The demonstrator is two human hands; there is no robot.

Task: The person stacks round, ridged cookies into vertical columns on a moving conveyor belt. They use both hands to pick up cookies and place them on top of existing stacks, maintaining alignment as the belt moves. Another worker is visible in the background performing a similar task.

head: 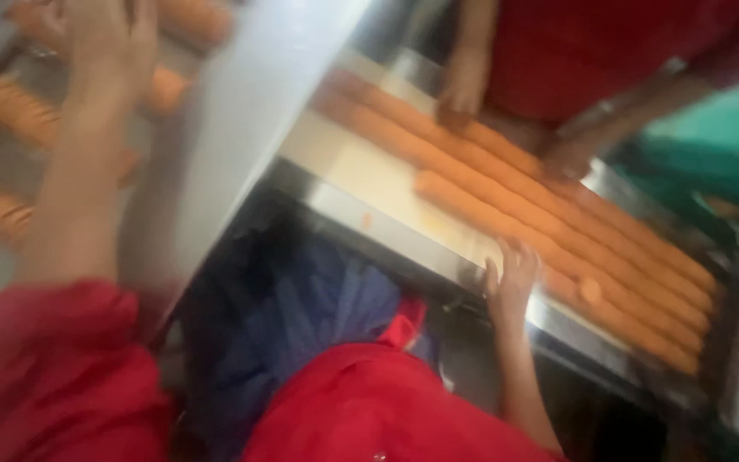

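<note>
My left hand (104, 38) spread wide over far-left biscuit stacks (2, 103), while my right hand (511, 278) rested open-fingered beside long biscuit rows (558, 222) on the steel tray (369, 214).

Blurred head view: the left hand (100, 38) reaches up among orange biscuit stacks (2, 103); the right hand (511, 278), fingers spread, rests at the steel tray rim (404, 244) beside long orange biscuit rows (540, 214). Opposite, a red-clad co-worker's hand (464, 90) touches the rows.

Left hand (100, 38) outstretched, right hand (511, 278) spread.
</note>
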